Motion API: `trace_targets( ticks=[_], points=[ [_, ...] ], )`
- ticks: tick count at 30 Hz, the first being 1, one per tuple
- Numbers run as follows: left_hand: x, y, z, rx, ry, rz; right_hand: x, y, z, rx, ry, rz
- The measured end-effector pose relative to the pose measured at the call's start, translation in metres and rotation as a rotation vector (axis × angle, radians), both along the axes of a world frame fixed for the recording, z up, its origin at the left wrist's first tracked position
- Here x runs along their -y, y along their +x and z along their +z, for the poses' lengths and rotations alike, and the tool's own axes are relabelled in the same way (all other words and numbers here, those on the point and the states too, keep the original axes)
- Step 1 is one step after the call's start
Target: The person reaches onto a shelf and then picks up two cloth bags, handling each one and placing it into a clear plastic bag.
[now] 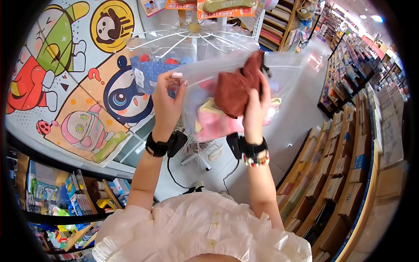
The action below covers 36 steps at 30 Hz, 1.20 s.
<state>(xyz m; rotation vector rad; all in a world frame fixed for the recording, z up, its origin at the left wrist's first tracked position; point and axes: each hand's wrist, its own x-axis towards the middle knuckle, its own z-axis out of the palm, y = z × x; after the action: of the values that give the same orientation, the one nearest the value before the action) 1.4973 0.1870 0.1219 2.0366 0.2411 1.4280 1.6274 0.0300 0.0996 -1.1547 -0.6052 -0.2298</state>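
My left hand (170, 98) pinches the upper left edge of a clear plastic zip bag (193, 78) between thumb and fingers. Folded pink and yellow fabric (217, 122) lies in the bag. My right hand (257, 101) grips a bunched reddish-brown cloth (230, 93) with a dark edge, in front of the bag; whether part of it is inside the bag I cannot tell. Just behind my left hand, a blue dotted fabric item (149, 70) in clear packaging hangs below a white wire rotating rack (193, 28).
A cartoon-printed panel (98, 75) stands on the left. Below it are shelves of packaged goods (78, 196). Tiered wooden racks of books or paper goods (330, 173) curve along the right. The wire rack's white base (196, 160) stands on the floor ahead of me.
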Motion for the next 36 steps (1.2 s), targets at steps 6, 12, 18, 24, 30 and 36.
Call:
trace_targets(
  ticks=[6, 12, 18, 24, 30, 36],
  points=[
    [-0.02, 0.007, -0.012, -0.05, -0.315, -0.259, -0.065, -0.024, 0.006, 0.195, -0.25, -0.18],
    [-0.021, -0.002, -0.013, -0.006, -0.426, -0.507, -0.072, -0.039, 0.007, 0.355, -0.318, -0.007],
    [-0.025, -0.015, -0.012, -0.028, -0.394, -0.684, -0.079, -0.059, 0.007, 0.393, -0.401, 0.05],
    [-0.02, -0.034, -0.018, -0.072, -0.394, -0.479, -0.098, -0.082, -0.01, 0.464, -0.426, 0.149],
    [-0.037, -0.089, -0.064, -0.082, -0.473, -0.317, -0.105, -0.106, -0.039, 0.436, -0.536, 0.396],
    [-0.054, -0.111, -0.047, -0.121, -0.08, -0.185, -0.073, -0.1, -0.074, 0.279, -0.483, 0.512]
  ],
)
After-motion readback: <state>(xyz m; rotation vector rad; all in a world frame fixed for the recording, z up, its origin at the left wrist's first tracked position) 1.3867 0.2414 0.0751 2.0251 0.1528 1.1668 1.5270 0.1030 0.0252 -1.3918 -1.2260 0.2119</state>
